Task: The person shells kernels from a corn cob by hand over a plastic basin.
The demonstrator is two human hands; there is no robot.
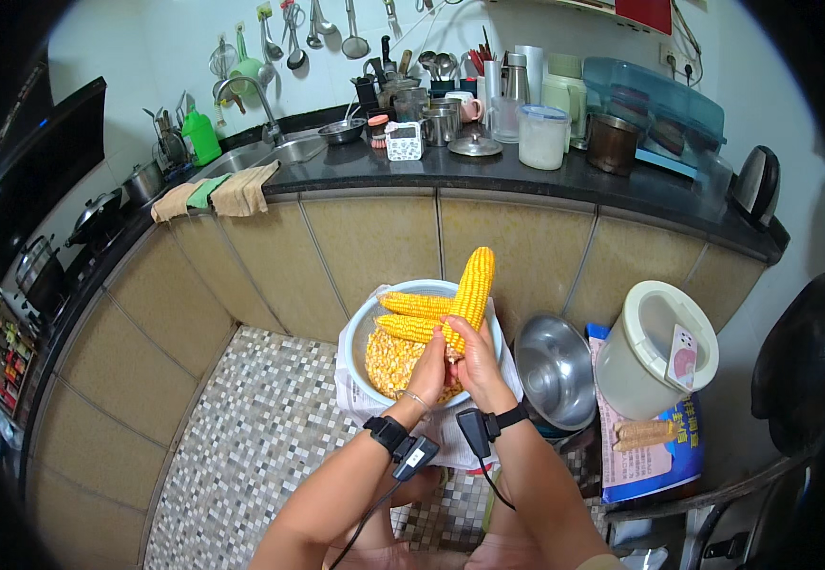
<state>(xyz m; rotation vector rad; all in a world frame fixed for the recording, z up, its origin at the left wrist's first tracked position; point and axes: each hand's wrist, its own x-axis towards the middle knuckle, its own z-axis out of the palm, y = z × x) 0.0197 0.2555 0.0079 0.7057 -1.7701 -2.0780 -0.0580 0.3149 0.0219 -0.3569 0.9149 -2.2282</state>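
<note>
An ear of dried yellow corn [475,288] stands tilted above a pale blue plastic basin [362,320]. My right hand [478,356] grips its lower part. My left hand [430,370] touches the ear's base, its fingers close together; whether they also grip it is partly hidden. Two more ears lie in the basin to the left, an upper corn ear [412,305] and a lower corn ear [406,328], over loose corn kernels [391,363]. Both wrists wear black straps with small cabled devices.
A steel bowl [555,370] stands right of the basin. Beyond it are a lidded plastic bucket [633,370] and bare corncobs [644,434] on a printed sheet [633,474]. Cabinets and a black countertop [369,171] with jars and pots rise ahead.
</note>
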